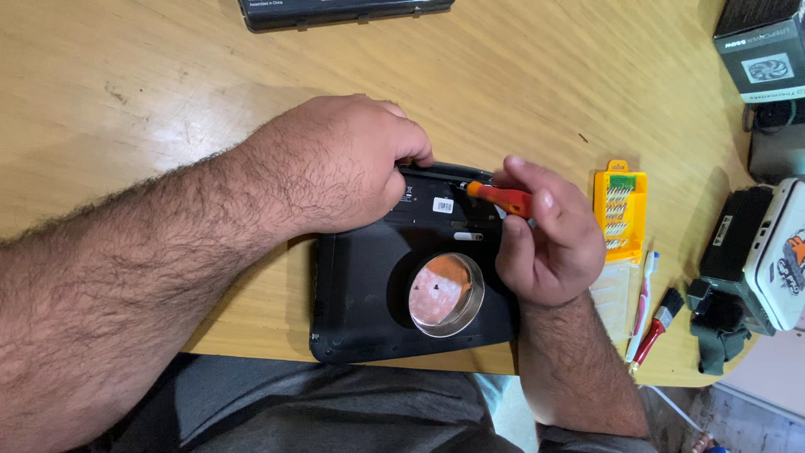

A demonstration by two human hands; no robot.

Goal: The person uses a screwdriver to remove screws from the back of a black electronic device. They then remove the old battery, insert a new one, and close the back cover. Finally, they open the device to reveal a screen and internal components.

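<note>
A black laptop base (377, 294) is being pressed down at the table's near edge by the left hand (335, 164), fingers curled over its far rim. A red-handled screwdriver (501, 198) is being pinched by the right hand (549, 239), a round metal tin (446, 294) resting just beside it.

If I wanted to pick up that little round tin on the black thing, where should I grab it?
Grab the round tin by its metal rim, coming straight down from above. It sits open side up on the black laptop, and its low wall leaves little to pinch from the side.
</note>
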